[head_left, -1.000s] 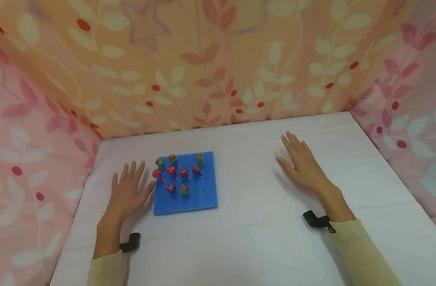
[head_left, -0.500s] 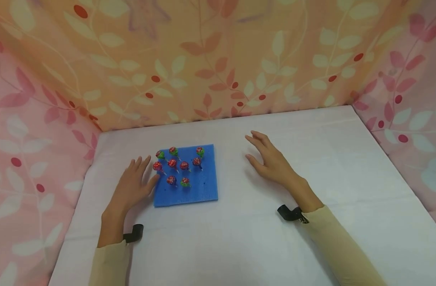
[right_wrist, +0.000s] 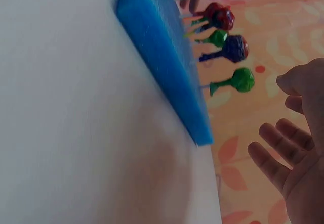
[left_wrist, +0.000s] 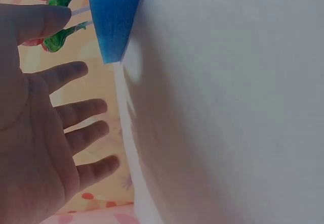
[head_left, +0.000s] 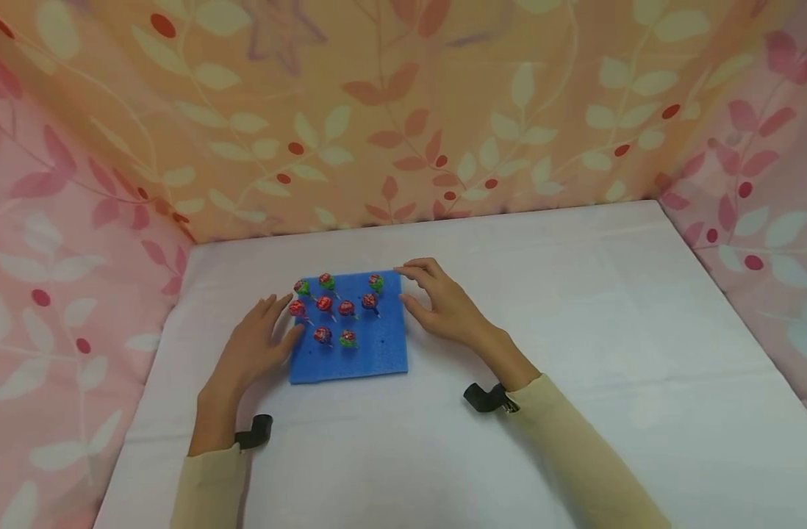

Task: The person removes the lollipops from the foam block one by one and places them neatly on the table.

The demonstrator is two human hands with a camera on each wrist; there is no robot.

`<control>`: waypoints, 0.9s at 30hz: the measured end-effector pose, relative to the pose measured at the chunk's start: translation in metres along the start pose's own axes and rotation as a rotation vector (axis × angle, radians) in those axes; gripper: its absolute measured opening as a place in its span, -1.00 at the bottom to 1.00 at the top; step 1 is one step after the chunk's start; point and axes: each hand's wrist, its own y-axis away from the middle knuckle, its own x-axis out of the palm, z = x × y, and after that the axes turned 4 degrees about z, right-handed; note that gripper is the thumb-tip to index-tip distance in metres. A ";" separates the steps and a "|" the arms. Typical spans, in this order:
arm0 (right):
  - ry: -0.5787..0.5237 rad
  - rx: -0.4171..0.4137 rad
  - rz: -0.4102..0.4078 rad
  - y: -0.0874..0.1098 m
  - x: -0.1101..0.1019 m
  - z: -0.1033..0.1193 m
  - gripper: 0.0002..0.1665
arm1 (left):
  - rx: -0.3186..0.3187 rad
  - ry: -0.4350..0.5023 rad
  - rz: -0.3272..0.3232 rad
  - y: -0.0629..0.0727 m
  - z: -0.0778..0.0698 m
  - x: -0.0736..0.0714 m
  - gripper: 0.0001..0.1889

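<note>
Blue board (head_left: pixel 370 356), 1 no. — flat on white-covered bench (head_left: pixel 608 308), between my hands. Looks like foam: prob. light, slightly soft; best held by bare side edges. Lollipops (head_left: pixel 347 309), 9 no., sticks in board, crowding L edge, in thumb's way. L grip (head_left: pixel 251 349), R grip (head_left: pixel 453 308) — fingers apart, relaxed, nothing held; contact w/ board unclear. Patterned cloth (head_left: pixel 443 110) behind.

Cloth-walled space, leaf-patterned drapes (head_left: pixel 470 81), white table (head_left: pixel 608 316)
</note>
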 end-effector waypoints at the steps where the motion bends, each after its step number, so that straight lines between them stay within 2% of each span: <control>1: -0.010 -0.005 0.005 -0.002 0.002 0.002 -0.44 | -0.002 0.003 0.000 0.000 -0.001 0.000 -0.19; 10: -0.083 -0.035 0.039 -0.014 0.021 0.018 -0.51 | -0.003 0.001 0.027 -0.002 -0.009 -0.002 -0.19; 17: 0.038 -0.020 0.046 -0.020 0.031 0.027 -0.52 | -0.011 0.009 0.049 -0.007 -0.010 0.003 -0.14; 27: 0.055 0.025 0.045 -0.020 0.044 0.030 -0.51 | 0.003 0.026 0.100 -0.012 -0.016 -0.005 -0.18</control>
